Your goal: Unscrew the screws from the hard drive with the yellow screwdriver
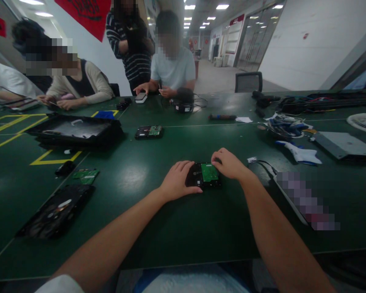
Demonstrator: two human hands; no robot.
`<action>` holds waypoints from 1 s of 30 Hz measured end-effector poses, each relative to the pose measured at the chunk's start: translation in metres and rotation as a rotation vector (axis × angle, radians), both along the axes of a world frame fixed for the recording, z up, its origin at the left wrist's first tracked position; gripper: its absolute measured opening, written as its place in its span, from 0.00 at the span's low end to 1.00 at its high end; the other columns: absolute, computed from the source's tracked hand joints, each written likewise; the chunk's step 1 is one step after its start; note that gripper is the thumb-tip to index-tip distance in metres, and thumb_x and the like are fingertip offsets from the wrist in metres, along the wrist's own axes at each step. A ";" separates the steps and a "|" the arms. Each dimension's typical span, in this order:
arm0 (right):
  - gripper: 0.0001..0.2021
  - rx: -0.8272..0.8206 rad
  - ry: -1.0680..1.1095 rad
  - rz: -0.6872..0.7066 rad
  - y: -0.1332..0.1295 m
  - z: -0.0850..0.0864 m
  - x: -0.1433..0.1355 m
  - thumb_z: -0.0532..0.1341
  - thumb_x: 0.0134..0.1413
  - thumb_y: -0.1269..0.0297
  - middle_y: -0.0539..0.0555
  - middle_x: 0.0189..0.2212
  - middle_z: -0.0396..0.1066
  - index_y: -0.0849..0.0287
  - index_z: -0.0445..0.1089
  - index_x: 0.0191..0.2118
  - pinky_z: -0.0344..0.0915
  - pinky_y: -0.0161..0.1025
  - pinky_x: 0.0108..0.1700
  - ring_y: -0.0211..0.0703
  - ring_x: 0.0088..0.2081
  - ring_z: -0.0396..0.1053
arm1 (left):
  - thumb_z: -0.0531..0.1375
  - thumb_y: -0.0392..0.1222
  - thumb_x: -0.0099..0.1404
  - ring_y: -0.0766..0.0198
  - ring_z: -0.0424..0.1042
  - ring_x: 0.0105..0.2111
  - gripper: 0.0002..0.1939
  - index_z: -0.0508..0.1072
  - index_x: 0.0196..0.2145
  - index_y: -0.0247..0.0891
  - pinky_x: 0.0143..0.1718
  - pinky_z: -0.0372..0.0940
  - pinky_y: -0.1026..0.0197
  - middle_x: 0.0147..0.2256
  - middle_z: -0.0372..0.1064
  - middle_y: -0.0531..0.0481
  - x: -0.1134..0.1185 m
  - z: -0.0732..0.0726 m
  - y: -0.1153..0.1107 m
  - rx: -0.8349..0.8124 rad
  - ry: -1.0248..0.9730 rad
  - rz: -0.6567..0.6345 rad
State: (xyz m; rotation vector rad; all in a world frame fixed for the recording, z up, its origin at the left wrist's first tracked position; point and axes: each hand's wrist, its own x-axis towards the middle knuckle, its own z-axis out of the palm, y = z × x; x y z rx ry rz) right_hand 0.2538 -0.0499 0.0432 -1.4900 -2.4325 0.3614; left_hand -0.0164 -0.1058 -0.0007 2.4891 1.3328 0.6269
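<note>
A black hard drive [197, 179] with a green circuit board [209, 173] lies on the green table in front of me. My left hand [180, 179] grips its left end, with the thumb along the near edge and the fingers over the far edge. At the drive's far right corner, my right hand [227, 162] is closed in a pinch beside the board. Whatever is between those fingertips, if anything, is hidden.
Another hard drive [149, 132] lies farther back. To the left are a black tray [76, 128], a loose green board [87, 176] and a dark drive casing [57, 211]. On the right sit a cabled device [293, 199], a glove [300, 154] and a grey metal box [347, 144]. Several people work opposite.
</note>
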 end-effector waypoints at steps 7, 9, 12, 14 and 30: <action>0.05 -0.003 -0.021 -0.019 -0.001 0.000 -0.002 0.62 0.66 0.64 0.58 0.47 0.69 0.55 0.76 0.43 0.67 0.43 0.54 0.47 0.48 0.71 | 0.65 0.76 0.56 0.39 0.60 0.67 0.56 0.58 0.71 0.41 0.67 0.59 0.37 0.67 0.62 0.36 -0.001 0.000 0.000 -0.008 0.000 -0.004; 0.06 0.000 -0.021 -0.008 0.000 0.001 -0.001 0.62 0.66 0.65 0.58 0.47 0.70 0.55 0.77 0.43 0.67 0.44 0.54 0.47 0.49 0.70 | 0.65 0.76 0.57 0.39 0.60 0.67 0.55 0.58 0.71 0.40 0.67 0.59 0.37 0.67 0.62 0.36 -0.001 0.000 0.000 -0.008 -0.003 -0.005; 0.06 -0.005 -0.022 0.004 0.000 0.001 -0.001 0.62 0.66 0.64 0.58 0.47 0.70 0.55 0.77 0.43 0.67 0.44 0.54 0.48 0.49 0.70 | 0.66 0.75 0.57 0.40 0.60 0.67 0.55 0.58 0.71 0.41 0.67 0.59 0.37 0.67 0.62 0.36 -0.001 0.000 0.000 -0.010 -0.013 -0.007; 0.06 -0.011 -0.026 -0.009 0.000 0.002 -0.001 0.62 0.66 0.64 0.58 0.48 0.70 0.55 0.77 0.43 0.67 0.44 0.53 0.48 0.49 0.71 | 0.66 0.75 0.57 0.39 0.61 0.67 0.55 0.58 0.71 0.42 0.67 0.59 0.37 0.67 0.62 0.36 -0.001 0.000 0.000 -0.012 -0.016 -0.009; 0.07 -0.005 -0.021 0.004 0.003 -0.001 0.002 0.61 0.66 0.67 0.57 0.45 0.71 0.55 0.78 0.43 0.65 0.43 0.57 0.48 0.51 0.70 | 0.68 0.71 0.57 0.40 0.61 0.67 0.53 0.58 0.71 0.42 0.68 0.59 0.37 0.66 0.63 0.37 -0.002 0.001 0.000 -0.006 -0.026 -0.022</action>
